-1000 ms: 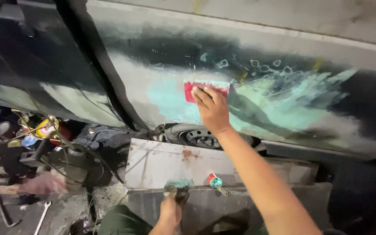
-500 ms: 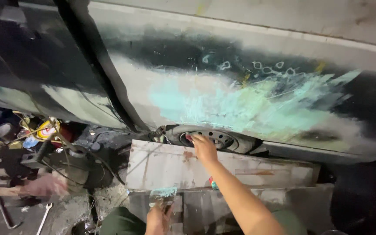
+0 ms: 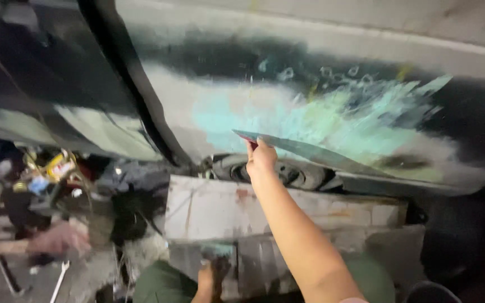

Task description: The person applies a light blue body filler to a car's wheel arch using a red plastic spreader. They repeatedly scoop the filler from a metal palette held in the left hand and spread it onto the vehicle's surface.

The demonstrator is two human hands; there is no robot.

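Note:
My right hand (image 3: 260,160) reaches up to the lower edge of a dark car body panel (image 3: 209,62). Its fingers pinch a small red spreader (image 3: 252,144), of which only a sliver shows. Just above it, a wide patch of teal-green filler (image 3: 310,118) is smeared across the panel. My left hand (image 3: 205,279) is low at the bottom of the view, closed on a flat tool (image 3: 218,251) coated with teal filler. The view is blurred, so the tool's exact shape is unclear.
A wheel (image 3: 287,173) sits under the panel, behind a pale rusty block (image 3: 220,209). A dark door-gap strip (image 3: 136,95) runs diagonally at the left. Cans and clutter (image 3: 51,168), a wrench (image 3: 60,280) and a blurred pinkish shape (image 3: 57,238) lie on the ground at the left.
My right hand has come down from the teal patch to the panel's lower edge by the wheel. My left hand has sunk lower in the view.

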